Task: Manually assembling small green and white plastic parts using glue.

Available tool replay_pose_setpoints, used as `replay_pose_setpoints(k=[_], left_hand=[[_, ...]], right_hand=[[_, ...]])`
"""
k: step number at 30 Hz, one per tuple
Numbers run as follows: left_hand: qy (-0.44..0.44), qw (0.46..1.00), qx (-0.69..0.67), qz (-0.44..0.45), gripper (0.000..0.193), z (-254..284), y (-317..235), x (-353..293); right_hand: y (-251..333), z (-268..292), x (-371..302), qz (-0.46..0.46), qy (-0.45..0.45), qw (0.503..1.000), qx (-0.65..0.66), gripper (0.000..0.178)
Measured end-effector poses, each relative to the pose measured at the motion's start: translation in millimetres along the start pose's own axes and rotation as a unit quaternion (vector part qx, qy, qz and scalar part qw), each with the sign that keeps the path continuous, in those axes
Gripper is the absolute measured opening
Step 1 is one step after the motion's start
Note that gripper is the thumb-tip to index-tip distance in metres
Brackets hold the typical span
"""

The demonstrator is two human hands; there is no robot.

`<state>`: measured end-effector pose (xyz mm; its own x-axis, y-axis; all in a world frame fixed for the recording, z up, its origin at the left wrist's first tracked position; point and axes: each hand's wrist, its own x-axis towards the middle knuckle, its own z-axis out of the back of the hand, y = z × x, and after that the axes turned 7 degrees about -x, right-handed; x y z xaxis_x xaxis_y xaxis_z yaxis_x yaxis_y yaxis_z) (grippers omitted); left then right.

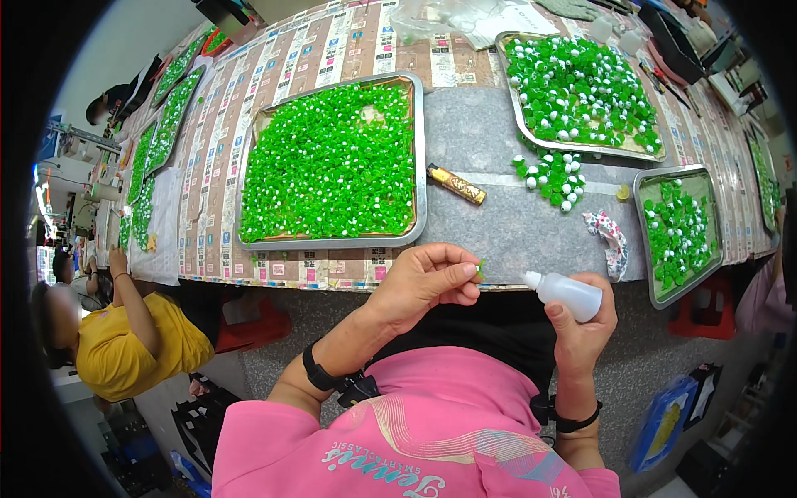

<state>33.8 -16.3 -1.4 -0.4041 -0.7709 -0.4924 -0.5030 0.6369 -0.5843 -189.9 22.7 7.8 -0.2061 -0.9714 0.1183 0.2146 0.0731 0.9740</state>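
A tiny green plastic piece (480, 267) is pinched in the left hand (423, 282) fingers, just beside the small white squeeze bottle (566, 294) gripped by the right hand (581, 328); beyond the fingers, a metal tray of green pieces (332, 162) is filled, others partly.

**Packaging and labels at the bench**

Small white squeeze bottle (567, 294), nozzle pointing left, gripped in right hand (581, 328). Gold-and-black tube-shaped pack (457, 184) lying slantwise on grey mat just right of the big tray. Tabletop covering (307, 58): rows of printed label strips, beige with pink, blue and white patches. Blue bag with yellow panel (662, 432) on floor, lower right. No screens seen.
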Motion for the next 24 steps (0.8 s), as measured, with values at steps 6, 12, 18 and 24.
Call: replay_pose_setpoints(k=[6,12,18,24], left_hand=[[0.035,0.994,-0.087,0.061,0.013,3.3,-5.1,-3.8],[0.093,0.978,-0.162,0.097,0.014,8.5,-1.2,-7.2],[0.092,0.969,-0.193,0.122,0.013,9.4,0.7,-6.4],[0.102,0.964,-0.213,0.119,0.011,10.6,1.4,-8.8]], right_hand=[[-7.7,-20.5,22.4,-0.016,0.032,0.998,-0.042,0.03],[-15.0,-53.8,42.2,-0.014,0.08,0.997,0.01,0.031],[-13.6,-55.2,47.8,0.023,0.159,0.987,-0.011,0.04],[-5.9,-26.8,67.3,0.131,0.091,0.969,-0.186,0.033]])
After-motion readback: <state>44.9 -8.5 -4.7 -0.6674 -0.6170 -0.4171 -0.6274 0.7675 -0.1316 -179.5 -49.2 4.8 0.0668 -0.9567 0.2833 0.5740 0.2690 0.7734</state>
